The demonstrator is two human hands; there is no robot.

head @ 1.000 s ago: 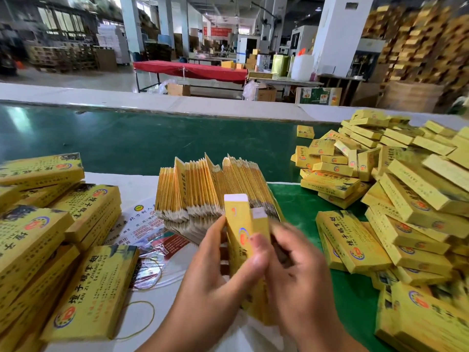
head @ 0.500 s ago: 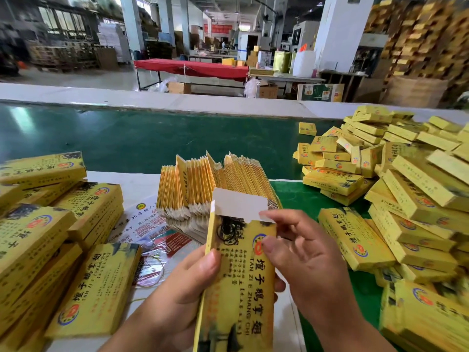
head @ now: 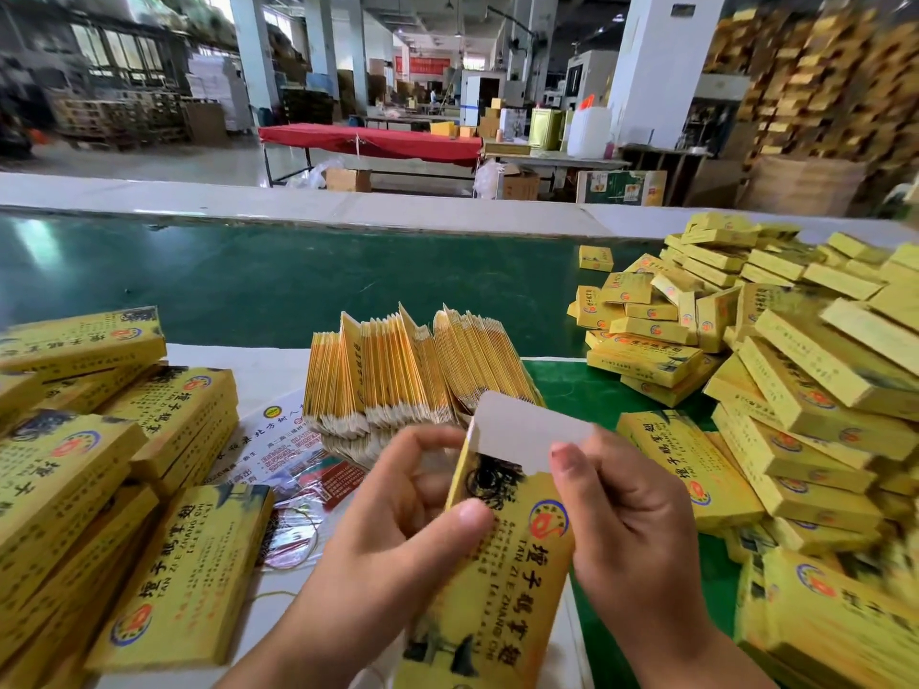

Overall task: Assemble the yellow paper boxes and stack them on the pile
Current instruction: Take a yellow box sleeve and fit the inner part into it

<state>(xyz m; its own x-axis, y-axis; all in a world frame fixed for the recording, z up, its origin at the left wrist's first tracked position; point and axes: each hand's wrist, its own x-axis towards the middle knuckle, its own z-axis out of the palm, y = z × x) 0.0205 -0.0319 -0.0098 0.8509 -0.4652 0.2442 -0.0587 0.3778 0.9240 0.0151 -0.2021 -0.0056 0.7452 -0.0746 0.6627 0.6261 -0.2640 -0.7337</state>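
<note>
You hold one yellow paper box (head: 502, 564) upright in front of you, over the near edge of the tabletop (head: 278, 360), its printed face turned toward you and its white end flap (head: 529, 432) standing open at the top. Your left hand (head: 393, 534) grips the box along its left edge, thumb pressed on the printed face and fingers curled behind it. Your right hand (head: 631, 519) grips the right edge, thumb resting at the base of the white flap. Both hands are clamped on the same box, close together with only its width between them.

Just beyond the box, a fanned bundle of flat unfolded blanks (head: 417, 370) stands on edge on the tabletop, resting partly on a printed sheet (head: 283, 455). A thin rubber band (head: 293, 539) lies on that sheet near your left hand.

To your right, the pile of assembled boxes (head: 776, 370) sprawls loosely over a green mat (head: 562, 385), boxes lying at many angles and touching one another. One small box (head: 596, 258) sits apart on the green belt (head: 278, 285) behind the pile. To your left, bundled packs of flat boxes (head: 99, 469) lie stacked in tidy layers. Beyond the belt, a red table (head: 370, 141) stands on the factory floor.
</note>
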